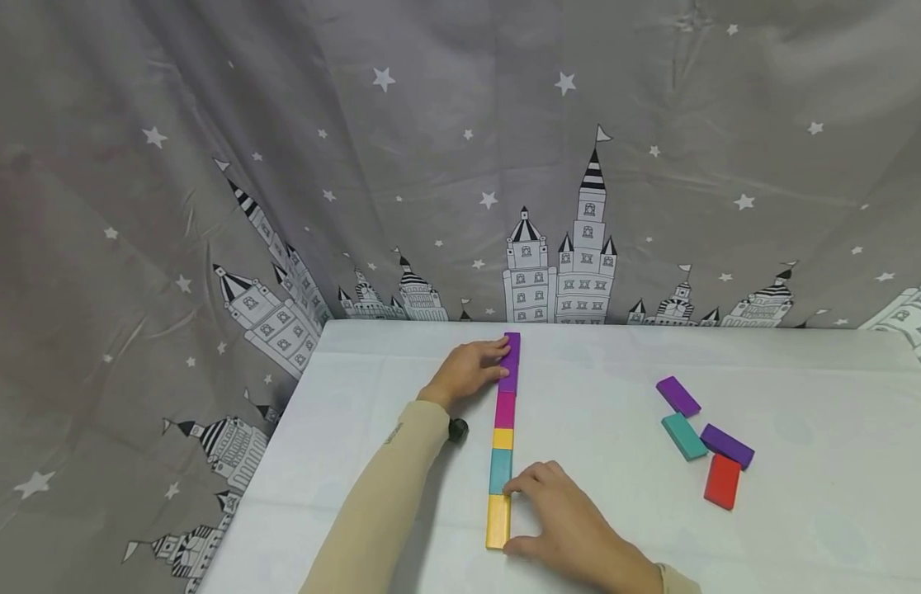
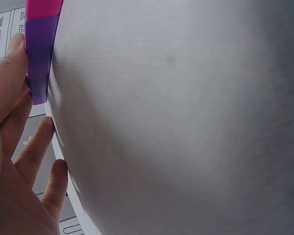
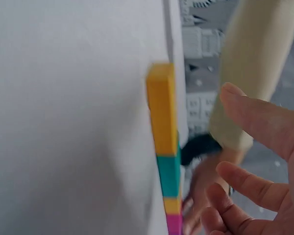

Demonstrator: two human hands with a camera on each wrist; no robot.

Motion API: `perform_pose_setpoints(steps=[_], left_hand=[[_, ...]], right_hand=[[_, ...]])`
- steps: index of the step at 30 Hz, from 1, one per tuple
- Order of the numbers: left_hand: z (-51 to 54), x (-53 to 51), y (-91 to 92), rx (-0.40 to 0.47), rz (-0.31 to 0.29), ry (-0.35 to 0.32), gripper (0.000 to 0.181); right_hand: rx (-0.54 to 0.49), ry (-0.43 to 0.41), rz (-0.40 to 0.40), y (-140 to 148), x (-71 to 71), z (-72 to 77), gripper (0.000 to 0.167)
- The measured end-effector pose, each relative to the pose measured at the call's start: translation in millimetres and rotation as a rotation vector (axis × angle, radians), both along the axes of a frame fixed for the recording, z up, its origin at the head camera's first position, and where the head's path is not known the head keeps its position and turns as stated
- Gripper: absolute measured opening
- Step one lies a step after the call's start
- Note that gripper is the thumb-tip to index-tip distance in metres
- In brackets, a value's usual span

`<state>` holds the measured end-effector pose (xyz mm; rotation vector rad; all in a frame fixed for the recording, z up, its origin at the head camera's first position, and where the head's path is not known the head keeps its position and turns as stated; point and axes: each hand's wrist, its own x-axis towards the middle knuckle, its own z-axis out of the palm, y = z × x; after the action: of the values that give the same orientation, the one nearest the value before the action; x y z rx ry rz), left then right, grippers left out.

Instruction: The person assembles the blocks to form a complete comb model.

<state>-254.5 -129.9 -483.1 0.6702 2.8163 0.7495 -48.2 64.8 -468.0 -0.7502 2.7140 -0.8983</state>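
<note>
A straight row of coloured blocks runs front to back on the white table: purple [image 1: 509,367] at the far end, then magenta [image 1: 505,410], small yellow [image 1: 503,438], teal [image 1: 501,471] and a longer yellow block [image 1: 498,521] nearest. My left hand [image 1: 466,371] touches the left side of the purple part with its fingertips and thumb; the left wrist view shows the hand [image 2: 27,147] beside the purple block [image 2: 40,44]. At the near end, my right hand [image 1: 572,528] is beside the yellow block, thumb and fingers apart. In the right wrist view that hand [image 3: 264,171] shows a gap from the yellow block [image 3: 162,115].
Towards the right of the table lie two purple blocks [image 1: 678,396] [image 1: 728,445], a teal block [image 1: 684,436] and a red block [image 1: 723,482]. A grey curtain [image 1: 446,148] with castles and stars hangs behind the white table [image 1: 594,396].
</note>
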Motion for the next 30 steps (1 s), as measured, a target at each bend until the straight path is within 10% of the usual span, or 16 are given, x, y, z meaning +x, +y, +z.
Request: perform_pose_setpoints(steps=[11,30], left_hand=[[-0.2,-1.5,-1.5,-0.012,-0.01,0.011,0.053],[-2.2,0.0,-0.9,0.017,0.01,-0.008,0.052]], right_hand=[[-0.052,-0.039,-0.284,45,-23.4,23.3,0.052],[-0.124,0.14,-0.446,166,-73.5,23.9,0.057]])
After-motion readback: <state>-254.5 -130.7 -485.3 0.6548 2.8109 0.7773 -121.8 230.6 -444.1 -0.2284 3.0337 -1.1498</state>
